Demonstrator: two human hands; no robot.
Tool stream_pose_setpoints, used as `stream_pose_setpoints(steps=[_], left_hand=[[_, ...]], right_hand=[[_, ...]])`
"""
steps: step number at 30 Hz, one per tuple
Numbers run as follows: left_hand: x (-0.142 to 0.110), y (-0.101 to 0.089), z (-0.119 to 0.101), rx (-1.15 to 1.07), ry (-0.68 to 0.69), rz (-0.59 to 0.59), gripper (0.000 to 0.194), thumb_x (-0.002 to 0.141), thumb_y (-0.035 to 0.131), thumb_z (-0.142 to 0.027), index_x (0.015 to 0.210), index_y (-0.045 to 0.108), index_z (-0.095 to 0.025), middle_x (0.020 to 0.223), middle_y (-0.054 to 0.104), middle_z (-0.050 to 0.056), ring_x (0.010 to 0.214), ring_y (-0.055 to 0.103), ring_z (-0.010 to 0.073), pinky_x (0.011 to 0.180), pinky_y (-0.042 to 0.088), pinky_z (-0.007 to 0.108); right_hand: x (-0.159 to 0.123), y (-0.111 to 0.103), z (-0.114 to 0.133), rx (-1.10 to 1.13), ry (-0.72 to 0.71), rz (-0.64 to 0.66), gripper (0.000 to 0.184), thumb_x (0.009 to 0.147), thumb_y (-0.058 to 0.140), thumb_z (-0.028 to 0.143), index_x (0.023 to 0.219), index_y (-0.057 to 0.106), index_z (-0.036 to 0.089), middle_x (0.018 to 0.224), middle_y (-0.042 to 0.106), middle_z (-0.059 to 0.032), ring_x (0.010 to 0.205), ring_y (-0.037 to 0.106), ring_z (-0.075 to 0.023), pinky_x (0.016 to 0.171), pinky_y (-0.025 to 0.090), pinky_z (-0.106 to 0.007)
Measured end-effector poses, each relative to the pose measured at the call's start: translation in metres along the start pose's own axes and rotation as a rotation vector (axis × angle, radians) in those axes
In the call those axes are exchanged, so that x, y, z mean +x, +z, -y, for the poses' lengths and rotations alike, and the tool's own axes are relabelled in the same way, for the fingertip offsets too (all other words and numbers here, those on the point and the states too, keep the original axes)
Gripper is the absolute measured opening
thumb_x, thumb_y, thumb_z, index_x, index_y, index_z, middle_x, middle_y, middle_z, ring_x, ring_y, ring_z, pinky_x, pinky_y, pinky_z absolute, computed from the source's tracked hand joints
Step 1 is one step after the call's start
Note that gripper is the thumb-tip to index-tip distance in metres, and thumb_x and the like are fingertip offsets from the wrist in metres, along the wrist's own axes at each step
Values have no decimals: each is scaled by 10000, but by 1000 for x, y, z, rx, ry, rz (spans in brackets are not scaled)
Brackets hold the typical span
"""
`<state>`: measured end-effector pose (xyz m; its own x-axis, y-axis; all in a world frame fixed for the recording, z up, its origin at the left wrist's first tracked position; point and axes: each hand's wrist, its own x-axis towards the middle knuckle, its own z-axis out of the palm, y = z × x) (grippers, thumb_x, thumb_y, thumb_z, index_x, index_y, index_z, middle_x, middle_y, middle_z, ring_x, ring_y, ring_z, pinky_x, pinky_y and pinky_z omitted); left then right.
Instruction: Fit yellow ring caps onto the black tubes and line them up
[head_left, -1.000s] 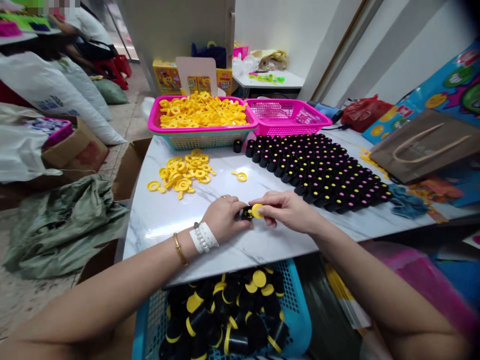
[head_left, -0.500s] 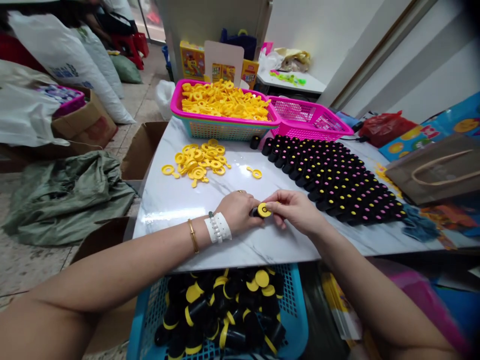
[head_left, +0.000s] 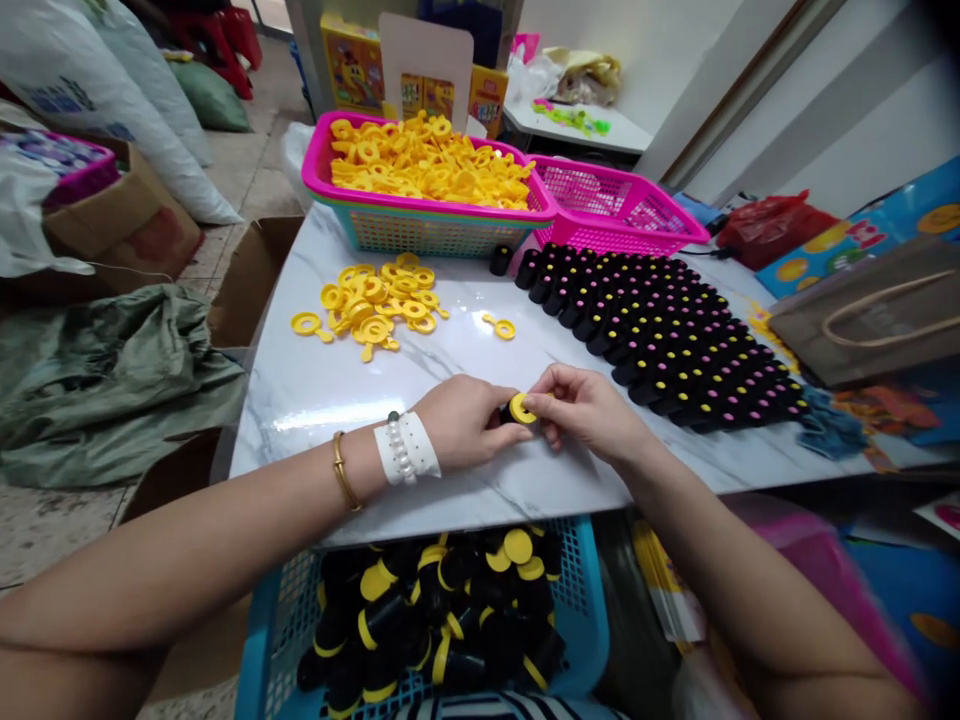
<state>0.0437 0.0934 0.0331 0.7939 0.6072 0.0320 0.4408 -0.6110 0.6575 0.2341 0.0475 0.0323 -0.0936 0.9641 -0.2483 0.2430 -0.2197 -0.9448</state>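
Note:
My left hand (head_left: 469,422) is closed around a small black cylinder (head_left: 506,411), lying on its side just above the table's front part. A yellow ring piece (head_left: 522,408) sits against the cylinder's right end, pinched between the thumb and fingers of my right hand (head_left: 581,412). Whether ring and cylinder are fully joined I cannot tell. Beyond my hands lies a single yellow ring with a tab (head_left: 504,329). To its left is a loose pile of such rings (head_left: 382,300). Rows of black cylinders with pink and yellow dots on top (head_left: 667,335) stand to the right.
A pink-rimmed basket (head_left: 319,170) heaped with yellow rings stands at the back, beside another pink basket (head_left: 622,195). Below the table edge, a blue basket (head_left: 592,600) holds black cylinders with yellow caps. A brown paper bag (head_left: 877,310) is at the right.
The yellow ring has been turned against the black cylinder's end, and both hands stay close together. The camera view has shifted.

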Motion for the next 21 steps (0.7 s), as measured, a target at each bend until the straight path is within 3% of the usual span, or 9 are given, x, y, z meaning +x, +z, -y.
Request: stream_pose_setpoints(steps=[3,7,14,21], left_hand=[[2,3,3,50,-27,7,180,801,622,-281,936,729,-228,642,644,-9,577,542,135,560,332,249],[2,7,5,45,-62,0,235,816,619,-349,1003,735,-268,648,658,-9,567,539,141,561,341,254],[2,7,5,74,-56,-19,226,815,613,-381,939,746,-247,595,631,-2,532,511,137,538,315,260],[-1,4,2,-5,-19,-30,249,817,601,-395,922,749,-226,571,604,-8,515,490,118,524,295,247]], right_hand=[[-1,0,3,-11,-24,-49,317,735,758,436,745,596,165,473,599,24,374,525,-94,375,419,-201],[0,2,2,71,-7,-22,310,734,767,413,736,582,165,543,658,-1,429,599,-117,427,493,-223],[-4,3,-7,172,-16,-50,324,704,801,402,740,588,160,690,714,-25,499,658,-127,498,569,-246],[-4,3,-7,162,-16,-40,347,701,799,427,744,585,158,676,709,-22,502,663,-132,495,568,-242]])
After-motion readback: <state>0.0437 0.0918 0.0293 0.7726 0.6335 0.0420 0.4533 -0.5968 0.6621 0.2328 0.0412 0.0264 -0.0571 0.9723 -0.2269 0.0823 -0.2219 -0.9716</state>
